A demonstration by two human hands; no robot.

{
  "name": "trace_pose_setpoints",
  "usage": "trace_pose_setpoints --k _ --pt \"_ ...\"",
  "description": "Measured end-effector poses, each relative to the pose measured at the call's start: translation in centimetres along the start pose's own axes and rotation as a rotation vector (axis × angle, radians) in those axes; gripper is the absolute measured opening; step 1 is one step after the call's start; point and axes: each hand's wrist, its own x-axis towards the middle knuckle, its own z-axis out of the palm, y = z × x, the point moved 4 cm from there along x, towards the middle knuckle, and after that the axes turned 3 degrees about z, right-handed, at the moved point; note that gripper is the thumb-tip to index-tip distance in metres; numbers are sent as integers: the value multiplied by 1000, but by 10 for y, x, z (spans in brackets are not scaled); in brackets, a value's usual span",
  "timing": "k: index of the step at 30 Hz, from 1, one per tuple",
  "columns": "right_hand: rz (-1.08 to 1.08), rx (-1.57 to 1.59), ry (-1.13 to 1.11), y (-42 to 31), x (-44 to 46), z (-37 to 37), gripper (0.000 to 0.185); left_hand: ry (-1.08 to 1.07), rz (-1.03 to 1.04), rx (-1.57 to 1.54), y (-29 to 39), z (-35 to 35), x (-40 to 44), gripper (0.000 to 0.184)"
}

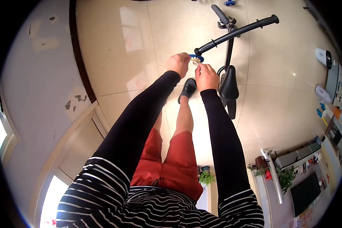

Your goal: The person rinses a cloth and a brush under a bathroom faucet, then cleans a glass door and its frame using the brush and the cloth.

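Observation:
My left hand [178,64] and my right hand [208,77] meet over the floor beside a small black bicycle [228,89]. Between them is a small cream-coloured piece [195,61] with a jagged, toothed-looking edge; its kind is too small to make out. My right thumb and fingers are pinched at its lower right side. The left hand's fingers are curled against its other side, with their tips partly hidden. Right behind the piece shows a blue rounded part [197,57], below the end of the black handlebar [237,35]. Whether my hands touch the blue part, I cannot tell.
The bicycle's black saddle [229,84] is close to my right forearm. Another blue wheel [229,3] appears at the far edge. My foot in a dark shoe [188,87] stands below the hands. A wall [38,64] runs along the left; shelves with plants [287,178] are at lower right.

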Motion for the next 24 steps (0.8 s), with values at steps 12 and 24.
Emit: trace_pose_setpoints --k 12,24 --pt "-131 -30 223 -11 27 -14 5 239 100 -62 16 -9 17 14" --pt "-62 -85 167 4 36 -12 6 -103 296 100 35 -12 53 19"
